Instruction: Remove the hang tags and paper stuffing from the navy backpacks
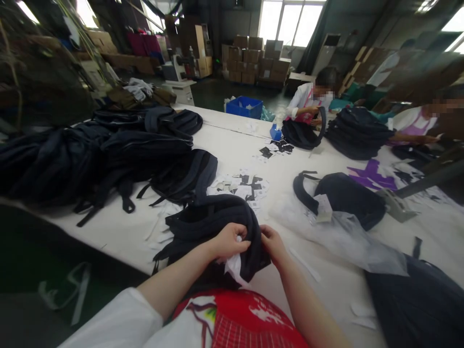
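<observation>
A dark navy backpack lies on the table right in front of me, its padded strap arching up between my hands. My left hand is closed left of the strap, with a crumpled white tissue-like piece poking out between the fingers and hanging below. On the strap's other side, my right hand is closed with fingertips pinching its edge; whether something small is also held there is hidden. Just beyond the backpack, black and white tags are scattered on the table.
Dark backpacks are heaped on the left. To the right are another backpack, clear plastic bag and dark bag. Across the white table, a co-worker handles a backpack near a blue bin; another person is farther right.
</observation>
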Available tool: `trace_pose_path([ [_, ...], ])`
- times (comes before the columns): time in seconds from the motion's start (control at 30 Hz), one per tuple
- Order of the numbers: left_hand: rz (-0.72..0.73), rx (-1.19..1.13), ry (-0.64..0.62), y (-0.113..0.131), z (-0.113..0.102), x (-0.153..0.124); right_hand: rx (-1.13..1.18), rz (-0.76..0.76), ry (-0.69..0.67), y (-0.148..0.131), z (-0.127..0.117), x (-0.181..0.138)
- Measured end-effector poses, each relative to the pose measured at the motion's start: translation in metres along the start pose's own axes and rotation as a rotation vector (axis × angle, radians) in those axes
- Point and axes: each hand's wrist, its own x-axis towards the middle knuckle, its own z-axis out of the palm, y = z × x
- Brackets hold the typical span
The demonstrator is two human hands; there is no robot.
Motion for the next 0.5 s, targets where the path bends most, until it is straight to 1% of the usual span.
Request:
trace_pose_path([
  [0.07,0.015,0.009,0.008,0.002,0.001,-0.005,0.061,0.039,-0.02,-0.003,0.006,-0.005],
  [0.17,0.047,0.006,0.03,0.003,0.002,-0.014,0.174,0.076,0.005,-0.003,0.008,-0.013],
  [0.27,0.062,-0.016,0.044,0.005,0.002,-0.021,0.21,0.068,0.004,-0.004,0.008,-0.022],
  [0.33,0.072,-0.022,0.047,0.006,0.003,-0.025,0.165,-0.008,-0.003,-0.006,0.008,-0.025],
  [0.43,0.083,0.002,0.049,0.009,0.005,-0.028,0.026,-0.169,-0.001,-0.01,0.008,-0.026],
  [0.5,0.058,0.085,0.058,0.014,0.006,-0.03,-0.079,-0.213,-0.006,-0.012,0.009,-0.025],
])
